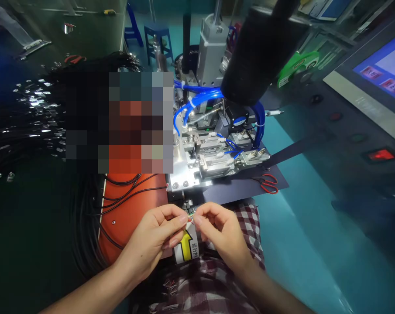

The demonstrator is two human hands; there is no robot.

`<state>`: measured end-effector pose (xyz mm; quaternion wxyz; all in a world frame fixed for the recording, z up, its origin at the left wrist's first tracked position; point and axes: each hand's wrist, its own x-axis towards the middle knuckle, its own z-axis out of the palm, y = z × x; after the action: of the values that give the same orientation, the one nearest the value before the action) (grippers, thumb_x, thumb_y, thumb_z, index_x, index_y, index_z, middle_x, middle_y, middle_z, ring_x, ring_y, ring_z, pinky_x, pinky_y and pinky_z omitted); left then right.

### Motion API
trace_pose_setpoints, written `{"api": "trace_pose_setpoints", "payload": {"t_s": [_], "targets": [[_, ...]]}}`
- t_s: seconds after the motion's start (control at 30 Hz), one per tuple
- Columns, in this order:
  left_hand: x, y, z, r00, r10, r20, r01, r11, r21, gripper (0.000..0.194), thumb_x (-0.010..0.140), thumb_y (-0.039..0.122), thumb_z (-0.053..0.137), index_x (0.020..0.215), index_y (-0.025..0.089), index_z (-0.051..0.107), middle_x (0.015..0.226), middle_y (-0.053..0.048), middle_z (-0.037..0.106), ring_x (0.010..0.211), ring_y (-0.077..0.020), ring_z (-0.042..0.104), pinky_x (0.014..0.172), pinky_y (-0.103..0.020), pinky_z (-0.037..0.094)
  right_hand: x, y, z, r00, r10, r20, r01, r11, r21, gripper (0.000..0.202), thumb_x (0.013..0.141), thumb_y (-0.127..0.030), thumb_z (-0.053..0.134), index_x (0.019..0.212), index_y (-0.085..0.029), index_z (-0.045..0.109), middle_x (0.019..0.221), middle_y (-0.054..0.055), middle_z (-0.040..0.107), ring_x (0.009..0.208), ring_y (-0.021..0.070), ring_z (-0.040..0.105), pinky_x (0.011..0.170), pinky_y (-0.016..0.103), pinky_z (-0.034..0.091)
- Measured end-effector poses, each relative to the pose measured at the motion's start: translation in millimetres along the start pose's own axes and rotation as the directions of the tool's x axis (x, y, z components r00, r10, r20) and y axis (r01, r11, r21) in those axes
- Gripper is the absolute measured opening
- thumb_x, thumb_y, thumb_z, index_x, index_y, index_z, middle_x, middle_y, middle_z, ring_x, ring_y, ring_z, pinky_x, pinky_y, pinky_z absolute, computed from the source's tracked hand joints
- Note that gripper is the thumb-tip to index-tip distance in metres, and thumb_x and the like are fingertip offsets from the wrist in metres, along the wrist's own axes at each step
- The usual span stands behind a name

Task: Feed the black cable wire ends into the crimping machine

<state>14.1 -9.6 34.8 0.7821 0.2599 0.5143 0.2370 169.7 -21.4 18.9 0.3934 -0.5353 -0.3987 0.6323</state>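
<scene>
Thin coloured wires (191,215) show in the small gap between my hands, in front of the machine. My left hand (161,231) pinches them from the left, thumb against index finger. From the other side my right hand (218,224) pinches the same small wires, its fingertips almost touching the left ones. Red and yellow-green bits are visible between the fingertips; finer detail is too small to tell. Just below the hands is a white label with a yellow arrow (186,246).
A metal machine (213,163) with blue air tubes (204,93) stands ahead. Red-handled scissors (269,183) lie on its dark plate. Black cables (118,198) cross an orange surface (135,218) at left. A control panel with a screen (385,69) is at right. A black cylinder (256,56) hangs above.
</scene>
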Motion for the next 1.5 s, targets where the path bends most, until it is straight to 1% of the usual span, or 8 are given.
{"api": "trace_pose_setpoints", "payload": {"t_s": [0.23,0.4,0.53,0.73,1.07,1.2,1.37,1.5], "targets": [[0,-1,-2.7,1.000,-0.018,0.022,0.018,1.000,-0.001,0.022,0.081,0.037,0.062,0.073,0.016,0.055,0.043,0.009,0.034,0.041,-0.0040,0.017,0.041,-0.020,0.009,1,1,2,0.999,0.039,0.035,-0.042,0.995,0.096,0.017,0.074,-0.029,0.064,0.069,-0.014,0.056,0.053,-0.004,0.050,0.045,0.0073,0.041,0.044,0.020,0.031],[1,3,-7.4,0.987,-0.043,0.155,0.053,0.997,-0.062,0.017,0.079,0.030,0.064,0.075,0.015,0.058,0.043,0.008,0.036,0.041,-0.0030,0.020,0.042,-0.020,0.011,7,6,-8,0.980,0.042,0.197,-0.084,0.974,0.211,0.016,0.076,-0.027,0.063,0.069,-0.015,0.057,0.048,-0.007,0.044,0.043,0.0059,0.035,0.043,0.019,0.027],[2,6,-10.4,0.973,-0.066,0.222,0.089,0.991,-0.095,0.013,0.076,0.023,0.067,0.074,0.012,0.061,0.053,0.005,0.044,0.042,-0.0013,0.028,0.043,-0.020,0.014,11,10,-14,0.942,0.017,0.336,-0.104,0.964,0.243,0.017,0.077,-0.027,0.064,0.069,-0.014,0.057,0.054,-0.005,0.048,0.044,0.0057,0.035,0.044,0.019,0.027],[2,6,-10.6,0.958,-0.114,0.264,0.139,0.987,-0.076,0.012,0.074,0.021,0.069,0.074,0.011,0.062,0.062,0.002,0.049,0.041,0.0000,0.032,0.042,-0.019,0.015,14,6,-20,0.918,0.000,0.398,-0.075,0.982,0.174,0.020,0.078,-0.031,0.064,0.072,-0.014,0.056,0.056,-0.004,0.047,0.045,0.0065,0.038,0.043,0.019,0.030],[-1,1,-2.3,0.996,-0.029,0.088,0.022,0.997,0.080,0.019,0.074,0.028,0.067,0.067,0.013,0.057,0.046,0.008,0.037,0.038,-0.0011,0.025,0.040,-0.019,0.012,22,2,-27,0.871,-0.035,0.491,0.007,0.998,0.059,0.018,0.081,-0.031,0.061,0.074,-0.015,0.056,0.058,-0.005,0.046,0.048,0.0067,0.038,0.046,0.020,0.030],[0,-1,-1.3,0.999,0.005,0.038,-0.008,0.996,0.087,0.018,0.074,0.028,0.066,0.068,0.014,0.056,0.044,0.010,0.035,0.038,-0.0016,0.023,0.040,-0.020,0.012,21,1,-27,0.890,-0.041,0.455,0.037,0.999,0.018,0.020,0.082,-0.033,0.060,0.076,-0.015,0.058,0.062,-0.003,0.049,0.051,0.0079,0.041,0.049,0.021,0.033],[-1,1,-0.6,1.000,0.016,0.012,-0.017,0.999,0.050,0.013,0.075,0.023,0.061,0.067,0.015,0.055,0.040,0.010,0.035,0.036,-0.0022,0.021,0.040,-0.020,0.011,12,3,-22,0.956,-0.030,0.292,0.031,1.000,0.004,0.018,0.083,-0.033,0.057,0.080,-0.016,0.060,0.064,-0.002,0.053,0.052,0.0091,0.045,0.048,0.021,0.036],[-2,2,1.3,1.000,0.018,-0.008,-0.018,0.999,0.050,0.012,0.075,0.022,0.061,0.066,0.016,0.055,0.040,0.011,0.035,0.036,-0.0023,0.021,0.040,-0.020,0.012,5,3,-15,0.981,-0.043,0.187,0.061,0.994,-0.087,0.011,0.081,-0.026,0.059,0.077,-0.015,0.060,0.061,-0.003,0.052,0.051,0.0088,0.045,0.047,0.021,0.033]]}}
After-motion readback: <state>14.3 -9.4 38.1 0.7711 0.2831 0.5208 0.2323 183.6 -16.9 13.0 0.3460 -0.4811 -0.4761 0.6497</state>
